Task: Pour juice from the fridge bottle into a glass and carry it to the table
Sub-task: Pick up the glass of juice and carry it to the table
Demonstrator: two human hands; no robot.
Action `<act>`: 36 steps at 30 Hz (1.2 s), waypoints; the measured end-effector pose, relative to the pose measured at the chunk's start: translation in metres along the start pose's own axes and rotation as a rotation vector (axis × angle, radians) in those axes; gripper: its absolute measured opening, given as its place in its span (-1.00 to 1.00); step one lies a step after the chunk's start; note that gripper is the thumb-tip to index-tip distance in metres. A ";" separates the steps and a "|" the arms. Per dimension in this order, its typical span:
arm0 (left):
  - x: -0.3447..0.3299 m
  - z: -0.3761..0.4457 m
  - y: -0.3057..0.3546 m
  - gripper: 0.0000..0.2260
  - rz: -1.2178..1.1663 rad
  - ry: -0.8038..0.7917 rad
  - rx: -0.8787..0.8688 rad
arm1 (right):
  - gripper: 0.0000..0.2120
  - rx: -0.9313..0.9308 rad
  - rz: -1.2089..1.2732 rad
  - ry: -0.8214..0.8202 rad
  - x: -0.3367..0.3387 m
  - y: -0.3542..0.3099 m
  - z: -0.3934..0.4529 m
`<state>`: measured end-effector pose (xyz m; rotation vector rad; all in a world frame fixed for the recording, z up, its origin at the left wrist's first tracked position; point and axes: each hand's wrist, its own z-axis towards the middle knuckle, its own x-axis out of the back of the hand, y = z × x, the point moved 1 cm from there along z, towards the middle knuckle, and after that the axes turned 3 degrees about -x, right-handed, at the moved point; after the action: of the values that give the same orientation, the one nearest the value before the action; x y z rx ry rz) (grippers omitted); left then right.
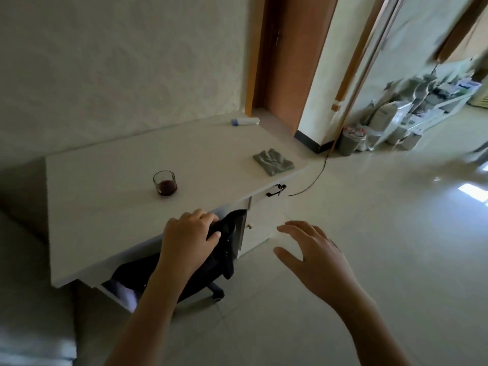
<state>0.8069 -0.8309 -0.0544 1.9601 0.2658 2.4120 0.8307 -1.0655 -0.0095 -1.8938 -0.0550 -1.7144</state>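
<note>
A short clear glass (164, 183) with dark red juice in its bottom stands upright on the white table (111, 207), left of the middle. My left hand (188, 237) grips the top of a black chair back (227, 244) tucked under the table's front edge. My right hand (311, 253) hovers over the floor to the right of the chair, fingers spread and holding nothing. No bottle or fridge is in sight.
A grey folded cloth (273, 161) lies near the table's right end, and a small white and blue tube (245, 121) at its far corner. A drawer handle (276, 191) sticks out on the right. A cable (314, 178) trails over the tiled floor. Bags and clutter (396, 122) stand by the doorway.
</note>
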 end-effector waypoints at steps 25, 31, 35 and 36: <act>-0.072 0.083 -0.129 -0.75 0.010 -0.009 0.843 | -0.58 0.674 -0.037 -0.527 -0.150 -0.090 0.396; -0.102 0.100 -0.184 -0.73 -0.036 -0.045 0.874 | -0.36 0.635 -0.078 -0.567 -0.210 -0.122 0.442; -0.113 0.117 -0.224 -0.72 -0.055 -0.058 0.871 | -0.15 0.620 -0.104 -0.652 -0.247 -0.148 0.462; -0.116 0.120 -0.231 -0.72 -0.068 -0.063 0.874 | -0.12 0.618 -0.123 -0.677 -0.254 -0.152 0.465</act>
<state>0.9276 -0.6034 -0.1769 2.1980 1.5693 2.3818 1.1440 -0.6490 -0.1895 -1.8938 -0.8668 -0.8854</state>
